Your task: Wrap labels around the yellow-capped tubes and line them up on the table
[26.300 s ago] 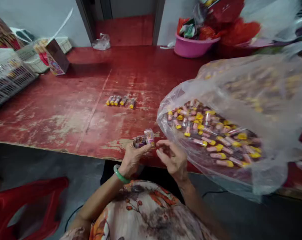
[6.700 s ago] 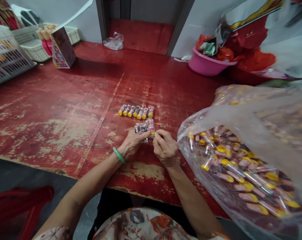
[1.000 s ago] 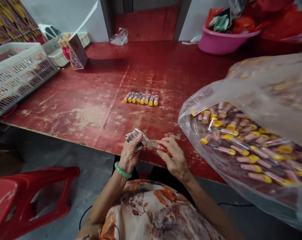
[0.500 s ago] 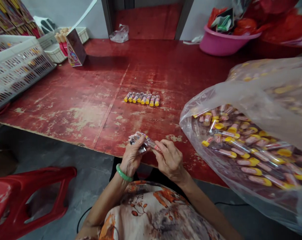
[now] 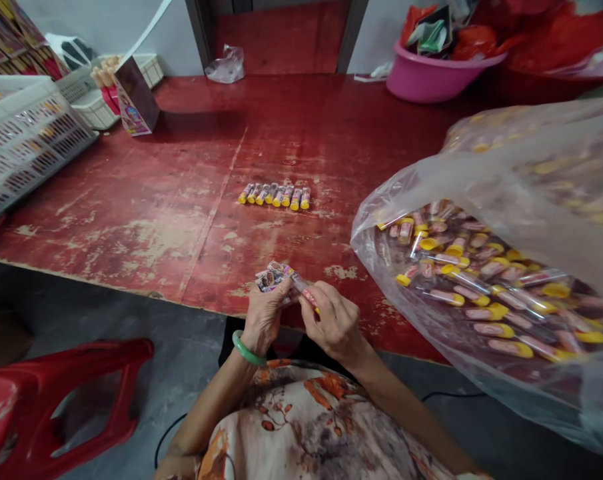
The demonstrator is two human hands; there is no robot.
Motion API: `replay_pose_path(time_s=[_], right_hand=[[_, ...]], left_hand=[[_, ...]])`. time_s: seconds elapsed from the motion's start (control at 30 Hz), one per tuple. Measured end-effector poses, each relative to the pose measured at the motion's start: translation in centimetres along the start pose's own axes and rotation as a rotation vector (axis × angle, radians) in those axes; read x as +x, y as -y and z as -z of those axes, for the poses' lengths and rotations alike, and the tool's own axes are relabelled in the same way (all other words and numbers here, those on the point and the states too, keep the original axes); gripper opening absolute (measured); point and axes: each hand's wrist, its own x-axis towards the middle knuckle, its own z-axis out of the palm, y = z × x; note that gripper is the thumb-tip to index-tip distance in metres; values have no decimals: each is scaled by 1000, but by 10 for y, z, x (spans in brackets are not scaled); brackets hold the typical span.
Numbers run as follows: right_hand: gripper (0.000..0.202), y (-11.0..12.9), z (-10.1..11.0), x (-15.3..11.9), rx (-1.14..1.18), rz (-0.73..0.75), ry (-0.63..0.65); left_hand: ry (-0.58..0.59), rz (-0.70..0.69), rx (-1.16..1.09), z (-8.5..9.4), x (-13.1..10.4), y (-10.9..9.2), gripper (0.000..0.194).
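My left hand [image 5: 264,312], with a green bangle on the wrist, pinches a bunch of small printed plastic sleeves [image 5: 270,276] over the table's front edge. My right hand [image 5: 334,321] has its fingers closed on a small clear tube [image 5: 308,297] with pink contents and a bit of yellow at its near end. The tube's far end meets the sleeves at my left fingertips; how far it sits inside one I cannot tell. Beyond my hands, a row of several wrapped tubes [image 5: 276,196] lies side by side, yellow caps toward me.
To the right, a large clear plastic bag [image 5: 381,267] gapes with many yellow-capped tubes. A pink basin [image 5: 431,79] stands at the back right. White baskets [image 5: 26,133] and a printed carton [image 5: 136,100] are at the left. A red stool [image 5: 81,373] is on the floor.
The view has shifted slightly, so the table things appear a little further left. My right fingers have curled more around the tube, and the sleeves in my left hand are fanned more upright.
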Motion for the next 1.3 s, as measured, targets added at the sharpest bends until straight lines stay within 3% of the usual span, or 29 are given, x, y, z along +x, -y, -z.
replay_pose_path(time_s=[0.1, 0.27, 0.37, 0.5, 0.67, 0.87, 1.0, 1.13, 1.3], right_hand=[[31, 1, -2, -2, 14, 26, 1], [32, -4, 10, 6, 485, -181, 165], [34, -8, 17, 11, 609, -222, 210], [38, -8, 18, 19, 623, -269, 112], [25, -8, 21, 26, 718, -227, 196], [28, -8, 23, 18, 660, -180, 174], [24, -3, 15, 18, 540, -182, 77], [25, -1, 8, 24, 481, -259, -36], [22, -3, 10, 28, 596, -409, 60]], left_hand=[[13, 2, -19, 1, 1, 2, 34], [60, -3, -29, 3, 0, -7, 31], [92, 29, -32, 4, -1, -12, 31], [133, 83, -29, 2, -5, -14, 30], [117, 144, -64, -2, -9, -21, 35], [109, 78, -112, -1, -12, -23, 36], [148, 39, -68, -1, -14, -18, 34], [215, 70, 1, 0, -18, -14, 32], [269, 149, 18, 5, -19, -12, 31]])
